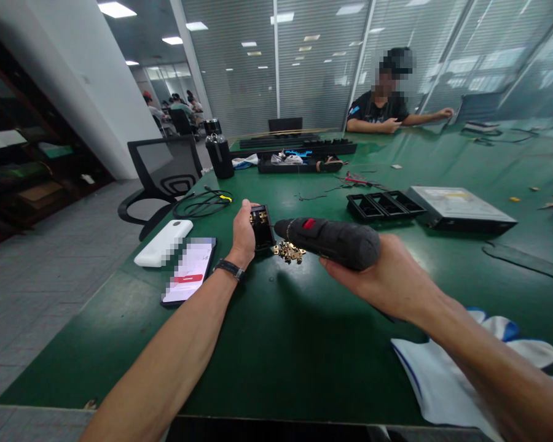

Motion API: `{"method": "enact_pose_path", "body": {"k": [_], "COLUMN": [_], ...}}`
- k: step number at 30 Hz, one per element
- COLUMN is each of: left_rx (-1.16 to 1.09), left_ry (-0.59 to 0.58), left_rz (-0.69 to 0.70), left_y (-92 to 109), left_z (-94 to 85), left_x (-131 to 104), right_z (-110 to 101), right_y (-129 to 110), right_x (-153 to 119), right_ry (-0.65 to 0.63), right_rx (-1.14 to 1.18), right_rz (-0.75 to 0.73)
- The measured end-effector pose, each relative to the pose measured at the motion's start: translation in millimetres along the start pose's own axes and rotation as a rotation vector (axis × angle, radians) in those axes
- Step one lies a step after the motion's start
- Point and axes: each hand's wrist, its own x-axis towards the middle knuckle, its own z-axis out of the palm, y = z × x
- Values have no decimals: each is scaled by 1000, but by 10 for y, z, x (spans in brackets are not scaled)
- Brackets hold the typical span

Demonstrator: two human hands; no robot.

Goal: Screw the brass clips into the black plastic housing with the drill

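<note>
Blk box (263, 234) pinched in L grip (244, 235), palm side, nr nose of blk drill (334, 241) clasped in R grip (391, 279)

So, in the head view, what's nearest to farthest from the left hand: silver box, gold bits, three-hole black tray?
1. Gold bits: just right of the left hand.
2. Black tray: farther right.
3. Silver box: farthest right, beside the tray.

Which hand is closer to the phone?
Left. The left hand is just to the right of the phone, holding a black box; the right hand is much farther to the right, gripping a black tool.
</note>
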Motion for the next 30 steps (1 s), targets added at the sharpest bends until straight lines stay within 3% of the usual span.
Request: {"method": "enact_pose_path", "body": {"k": [8,13,20,30], "left_rx": [-78,-30,21,-43], "left_ry": [43,60,14,2], "left_rz": [-68,0,54,-6], "left_y": [26,-2,-53,-5], "left_z": [12,-10,-26,19], "left_x": [-3,19,21,-13], "right_z": [56,60,42,39], "right_y": [11,-11,-11,-28], "right_x": [-6,16,-7,15], "right_ry": [1,54,62,26], "right_rx": [4,40,67,28], "right_rz": [-24,3,1,8]}}
